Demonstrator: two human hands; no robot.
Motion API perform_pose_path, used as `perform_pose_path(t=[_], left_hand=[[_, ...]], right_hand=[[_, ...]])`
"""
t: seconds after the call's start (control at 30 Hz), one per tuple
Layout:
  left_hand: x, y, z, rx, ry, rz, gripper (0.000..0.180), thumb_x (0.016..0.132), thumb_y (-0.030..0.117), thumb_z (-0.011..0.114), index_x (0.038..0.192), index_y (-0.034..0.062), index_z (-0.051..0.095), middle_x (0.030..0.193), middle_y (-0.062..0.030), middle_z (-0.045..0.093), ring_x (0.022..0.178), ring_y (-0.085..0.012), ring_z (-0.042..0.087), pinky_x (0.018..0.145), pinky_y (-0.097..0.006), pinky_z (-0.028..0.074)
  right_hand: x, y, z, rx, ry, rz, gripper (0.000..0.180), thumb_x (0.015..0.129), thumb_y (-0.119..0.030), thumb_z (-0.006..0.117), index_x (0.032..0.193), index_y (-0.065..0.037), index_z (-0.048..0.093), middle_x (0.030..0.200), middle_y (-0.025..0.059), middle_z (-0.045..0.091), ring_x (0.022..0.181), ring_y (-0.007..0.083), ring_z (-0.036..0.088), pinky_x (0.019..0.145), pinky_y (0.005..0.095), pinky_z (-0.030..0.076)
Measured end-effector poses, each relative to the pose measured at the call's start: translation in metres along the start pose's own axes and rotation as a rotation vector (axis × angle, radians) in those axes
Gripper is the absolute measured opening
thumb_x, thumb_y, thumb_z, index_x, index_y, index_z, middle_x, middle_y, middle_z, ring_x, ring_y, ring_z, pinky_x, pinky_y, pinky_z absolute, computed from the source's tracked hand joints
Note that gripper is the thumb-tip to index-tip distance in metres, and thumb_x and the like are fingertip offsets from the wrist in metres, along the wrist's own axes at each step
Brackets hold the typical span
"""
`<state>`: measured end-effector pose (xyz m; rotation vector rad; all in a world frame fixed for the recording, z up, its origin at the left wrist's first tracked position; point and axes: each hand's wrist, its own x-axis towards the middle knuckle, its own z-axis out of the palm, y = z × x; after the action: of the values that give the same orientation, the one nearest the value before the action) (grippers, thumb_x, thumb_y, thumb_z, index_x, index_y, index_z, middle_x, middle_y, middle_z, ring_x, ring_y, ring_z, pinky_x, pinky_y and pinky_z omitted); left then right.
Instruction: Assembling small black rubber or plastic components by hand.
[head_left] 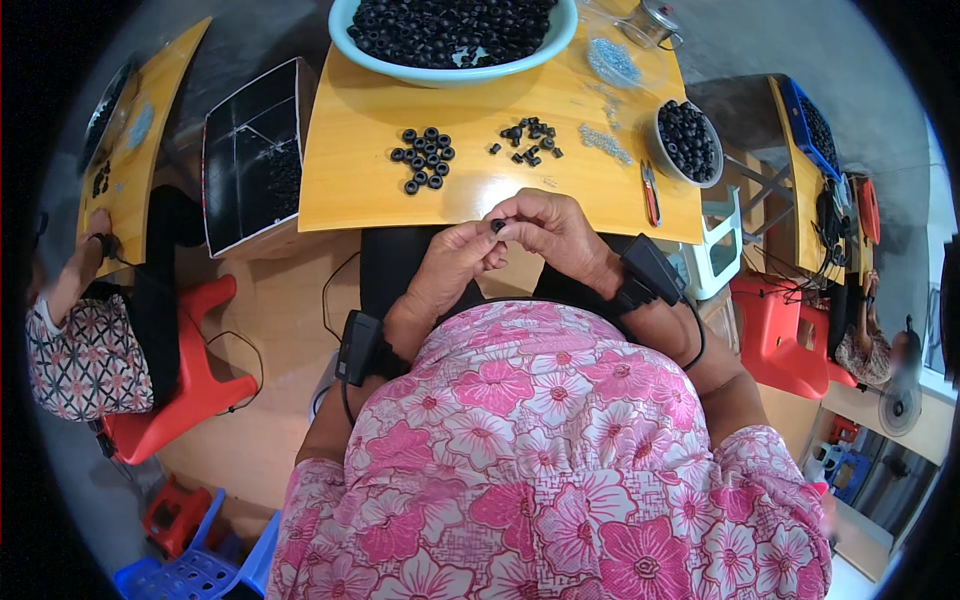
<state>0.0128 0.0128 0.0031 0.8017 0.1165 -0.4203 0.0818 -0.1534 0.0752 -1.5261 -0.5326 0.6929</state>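
My left hand (pixel 450 262) and my right hand (pixel 556 238) meet just off the table's front edge. Between their fingertips is a small black round part (pixel 498 226), pinched from both sides. Beyond them on the yellow table (pixel 350 190) lies a group of black ring-shaped parts (pixel 432 160), each with a hole. To its right are scattered smaller black plug-like pieces (pixel 533 132). Farther right a pile of tiny silvery metal pieces (pixel 604 143) is spread out. A red-handled hand tool (pixel 651 195), like pliers or snips, rests close to my right hand's side.
A light-blue basin (pixel 455 75) of black parts stands at the back. On the right are a bowl (pixel 663 160) of black round pieces, a clear dish (pixel 613 62) of silvery pieces and a metal cup (pixel 655 22). A lined box (pixel 255 160) adjoins the left edge. Other people sit at side tables.
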Motion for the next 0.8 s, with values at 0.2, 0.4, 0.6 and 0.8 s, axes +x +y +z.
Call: perform_pose_path(t=[0.2,0.4,0.6,0.8], left_hand=[[-0.001,-0.001,0.009,-0.056,0.036,-0.025,0.019,0.091,0.012,0.052,0.104,-0.0001,0.059,0.083,-0.002,0.058,0.072,-0.0071,0.052,0.074,-0.024,0.047],[-0.002,-0.003,0.005,-0.116,-0.026,-0.036,0.018,0.09,0.009,0.054,0.105,-0.0001,0.058,0.082,-0.0016,0.058,0.074,-0.0082,0.056,0.079,-0.026,0.049],[0.003,-0.005,0.001,-0.142,-0.062,-0.069,0.02,0.091,0.014,0.054,0.107,0.0016,0.056,0.082,-0.0006,0.057,0.075,-0.0086,0.055,0.08,-0.029,0.049],[0.003,-0.003,0.001,-0.139,-0.07,-0.077,0.016,0.09,0.014,0.055,0.101,0.0027,0.055,0.079,-0.0008,0.055,0.074,-0.0101,0.054,0.08,-0.03,0.048]], right_hand=[[-0.009,0.017,0.003,-0.081,0.093,-0.118,0.011,0.086,-0.003,0.057,0.095,0.002,0.061,0.084,0.0059,0.056,0.074,0.0116,0.06,0.068,0.0229,0.048],[-0.015,0.02,0.004,-0.414,0.197,-0.202,0.011,0.079,-0.006,0.063,0.09,-0.004,0.064,0.078,0.0081,0.056,0.073,0.0192,0.061,0.066,0.0278,0.048],[-0.016,0.02,0.004,-0.313,0.235,-0.155,0.013,0.076,-0.008,0.066,0.088,-0.007,0.067,0.078,0.0099,0.06,0.073,0.0218,0.06,0.066,0.0291,0.047],[-0.016,0.02,-0.013,-0.327,0.474,-0.192,0.012,0.077,-0.004,0.067,0.088,-0.001,0.066,0.08,0.0076,0.06,0.072,0.0129,0.057,0.063,0.0246,0.046]])
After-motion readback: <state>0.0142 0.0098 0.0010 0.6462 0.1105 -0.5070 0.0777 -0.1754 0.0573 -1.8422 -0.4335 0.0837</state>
